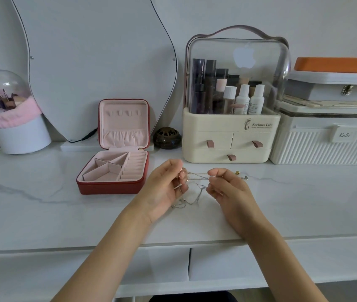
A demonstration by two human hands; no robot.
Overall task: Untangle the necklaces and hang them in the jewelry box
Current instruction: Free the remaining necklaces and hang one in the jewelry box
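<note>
1. Necklaces (195, 188): a tangle of thin chains strung between both hands above the worktop (42, 203), some slack hanging below the fingers down to the surface.
2. Left hand (164, 188): fingers curled, pinching a bunch of chain with rose-coloured links at the fingertips.
3. Right hand (227, 188): fingers curled in a fine pinch on strands just beside the knot.
4. Handling, judged: very light, limp, slippery and easily kinked (hard pulls would likely tighten the snarl). Best held close beside the knot, teasing one strand loose.
5. Jewelry box (116, 171): open, beyond the left fingers; lid hooks appear bare.
</note>
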